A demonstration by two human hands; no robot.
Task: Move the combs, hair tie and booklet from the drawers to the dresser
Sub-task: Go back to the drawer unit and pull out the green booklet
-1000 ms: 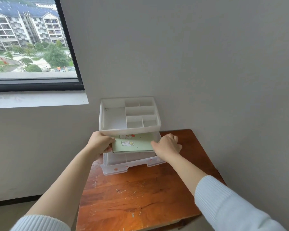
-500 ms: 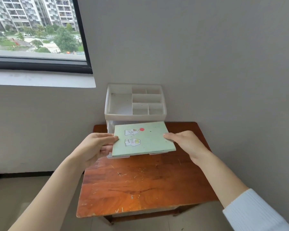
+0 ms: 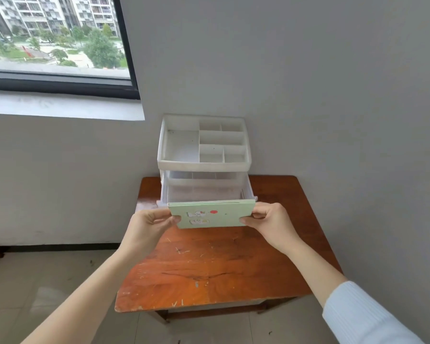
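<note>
A pale green booklet with small stickers on its cover hangs in the air above the wooden dresser top. My left hand grips its left edge and my right hand grips its right edge. The booklet is tilted, with its far edge raised and its cover facing me. Behind it stands a white plastic drawer unit with its upper drawer pulled out. No comb or hair tie shows in this view.
The drawer unit's top tray has several open compartments with nothing visible in them. It stands at the back of the small dresser, against a grey wall. A window and its sill are at the upper left. Tiled floor surrounds the dresser.
Both hands have lifted the booklet out of the drawer and drawn it toward me, then tipped its far edge up. The view has pulled back from the drawer unit.
</note>
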